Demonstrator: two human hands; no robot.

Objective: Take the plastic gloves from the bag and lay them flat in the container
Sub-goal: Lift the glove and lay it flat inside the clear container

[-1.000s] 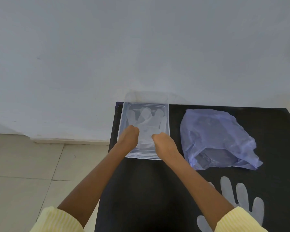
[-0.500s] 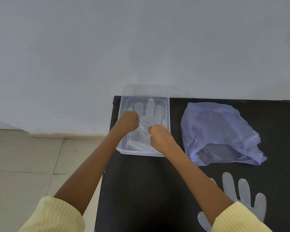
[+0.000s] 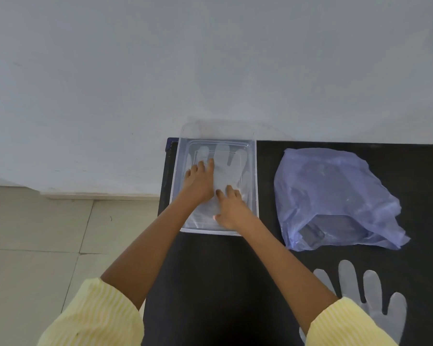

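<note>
A clear plastic container (image 3: 255, 176) sits at the back left corner of the black table (image 3: 225, 283). A translucent plastic glove (image 3: 226, 166) lies inside it, fingers pointing to the wall. My left hand (image 3: 198, 182) rests flat on the glove's left side, fingers spread. My right hand (image 3: 231, 208) presses flat on the glove's lower part near the cuff. The crumpled purple bag (image 3: 335, 196) lies to the right of the container. Another plastic glove (image 3: 370, 293) lies flat on the table at the front right, partly hidden by my right sleeve.
The table's left edge drops to a tiled floor (image 3: 35, 245). A pale wall (image 3: 210, 58) stands directly behind the table. Something dark and boxy shows through the bag's open mouth (image 3: 318, 231).
Both hands went from closed fists on the glove to flat, spread fingers pressing it down in the container. The left hand slid farther toward the glove's fingers.
</note>
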